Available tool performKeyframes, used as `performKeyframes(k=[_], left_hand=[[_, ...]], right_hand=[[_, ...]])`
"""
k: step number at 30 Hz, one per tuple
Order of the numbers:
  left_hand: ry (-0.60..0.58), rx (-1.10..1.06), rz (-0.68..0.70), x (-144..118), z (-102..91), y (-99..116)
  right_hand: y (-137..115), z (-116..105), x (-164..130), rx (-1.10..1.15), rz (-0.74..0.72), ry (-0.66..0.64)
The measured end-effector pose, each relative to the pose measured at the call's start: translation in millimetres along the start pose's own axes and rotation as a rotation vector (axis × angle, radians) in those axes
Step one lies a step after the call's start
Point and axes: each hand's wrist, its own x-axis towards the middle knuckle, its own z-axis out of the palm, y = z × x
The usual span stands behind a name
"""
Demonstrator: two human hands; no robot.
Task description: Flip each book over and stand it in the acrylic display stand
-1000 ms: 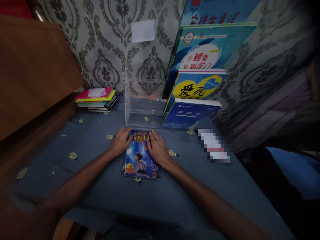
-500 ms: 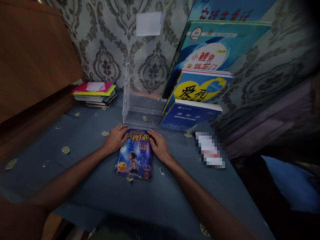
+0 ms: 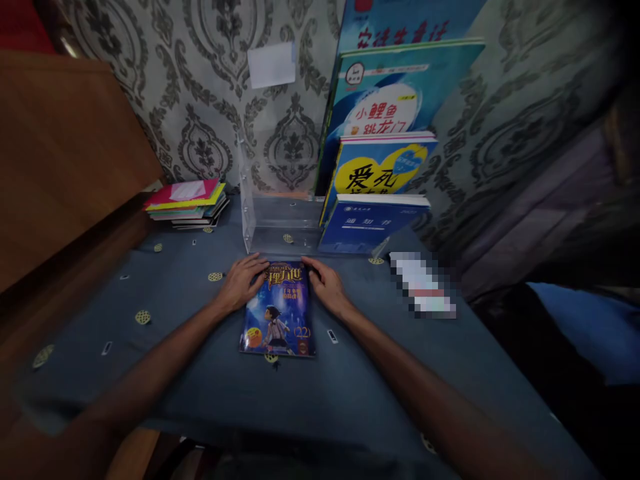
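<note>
A dark blue storybook with a cartoon figure on its cover lies flat on the blue tablecloth. My left hand rests on its upper left corner and edge. My right hand lies against its upper right edge, fingers curled at the top corner. Just beyond the book stands a clear acrylic book holder. Several blue books lean upright in its right part; its left part holds nothing.
A flat stack of colourful booklets sits at the back left near a wooden panel. A blurred-out item lies to the right of the holder. Patterned wallpaper backs the table, with a white note on it.
My right hand has slid off the cover to the book's right edge. The book's title is now uncovered. The book stays flat in about the same spot.
</note>
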Motion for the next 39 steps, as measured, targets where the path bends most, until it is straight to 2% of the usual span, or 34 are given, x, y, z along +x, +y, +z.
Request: performKeyframes(k=[6, 13, 17, 20, 26, 34, 39], left_hand=[[-0.072, 0.017, 0.076, 8, -5.9, 4], [-0.198, 0.015, 0.260, 32, 2.7, 33], [-0.179, 0.012, 0.352, 47, 13.3, 43], [-0.172, 0.006, 0.388, 49, 16.5, 44], [-0.212, -0.061, 0.485, 28, 9.8, 50], [-0.300, -0.185, 0.574, -17, -10.8, 78], [-0.363, -0.192, 0.614, -42, -21.2, 94]], right_hand=[[-6, -4, 0, 0.087, 0.006, 0.017], [-9, -5, 0, 0.075, 0.002, 0.006], [-9, -5, 0, 0.097, -0.012, 0.019], [-8, -5, 0, 0.079, -0.012, 0.015], [-9, -4, 0, 0.034, 0.011, -0.007], [-18, -5, -3, -0.036, 0.014, -0.035], [-18, -4, -4, -0.064, -0.008, -0.041]])
